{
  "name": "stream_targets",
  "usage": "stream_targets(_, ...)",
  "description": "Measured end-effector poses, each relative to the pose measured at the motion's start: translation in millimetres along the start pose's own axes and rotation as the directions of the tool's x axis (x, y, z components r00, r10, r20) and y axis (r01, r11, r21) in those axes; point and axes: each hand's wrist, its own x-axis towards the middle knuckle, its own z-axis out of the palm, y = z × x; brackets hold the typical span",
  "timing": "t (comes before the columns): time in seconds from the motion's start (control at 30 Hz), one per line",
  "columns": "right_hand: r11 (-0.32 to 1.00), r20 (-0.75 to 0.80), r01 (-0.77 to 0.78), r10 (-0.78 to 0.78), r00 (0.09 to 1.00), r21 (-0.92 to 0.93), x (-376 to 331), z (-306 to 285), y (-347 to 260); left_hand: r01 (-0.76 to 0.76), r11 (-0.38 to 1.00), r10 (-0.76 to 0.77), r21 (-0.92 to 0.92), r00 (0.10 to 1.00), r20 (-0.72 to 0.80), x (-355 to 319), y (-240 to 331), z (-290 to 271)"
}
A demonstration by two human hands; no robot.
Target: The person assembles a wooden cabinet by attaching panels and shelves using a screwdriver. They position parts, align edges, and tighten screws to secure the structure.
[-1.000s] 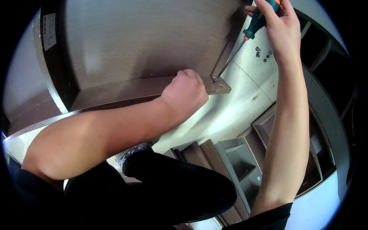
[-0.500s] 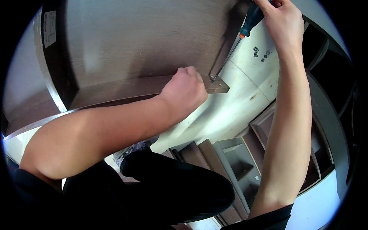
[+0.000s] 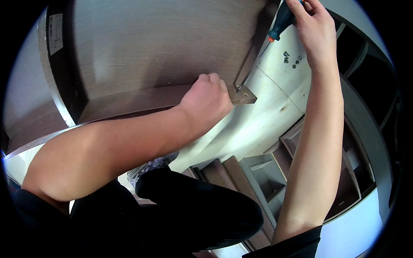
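So right hand point(image 3: 316, 32) is wrapped around a teal-handled screwdriver point(image 3: 278, 21), tip on the dark brown wooden rail point(image 3: 142, 99); left hand point(image 3: 206, 101) fisted, gripping that rail.

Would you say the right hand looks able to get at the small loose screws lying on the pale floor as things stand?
Probably yes: the screws lie uncovered just below the right hand, with bare floor between. But that hand grips the screwdriver, so it would likely have to free its fingers first.

Large dark wood-grain panel point(image 3: 163, 47) standing far and left, narrow dark wooden rail point(image 3: 142, 101) along its near edge, left hand point(image 3: 206, 101) on the rail's right end, teal-handled screwdriver point(image 3: 262, 49) in the right hand point(image 3: 314, 30) far right, tip on the rail end, small metal screws point(image 3: 290, 58) on the pale floor point(image 3: 258, 124) right of it, stacked wooden drawer boxes point(image 3: 266, 180) near right.
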Motion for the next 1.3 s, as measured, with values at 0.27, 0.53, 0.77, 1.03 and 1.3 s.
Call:
stream_targets(0.27,0.940,-0.055,-0.067,0.052,0.997,-0.334,-12.9,-1.4,-29.2,-0.022,1.000,0.021,0.007,0.999,0.034,-1.9,0.1,3.2)
stream_targets(0.53,0.947,0.074,-0.150,0.135,0.988,0.283,-2.8,-21.3,2.4,-0.032,0.998,0.033,-0.062,0.999,0.019,-8.4,7.1,-12.1)
stream_targets(0.77,0.992,-0.184,-0.114,0.104,0.977,-0.047,-26.4,-37.0,11.8,0.073,0.994,-0.073,-0.075,0.997,0.005,-8.2,12.2,-5.8)
stream_targets(1.03,0.998,-0.431,-0.063,0.053,0.901,-0.008,-29.6,-66.0,-12.4,0.032,0.999,-0.032,-0.018,0.999,0.007,-9.1,5.2,-1.2)
stream_targets(1.3,0.936,-0.154,-0.345,0.353,0.923,0.073,-85.3,-58.7,-31.9,-0.110,0.991,0.111,-0.075,0.994,0.012,-29.8,-6.6,-18.3)
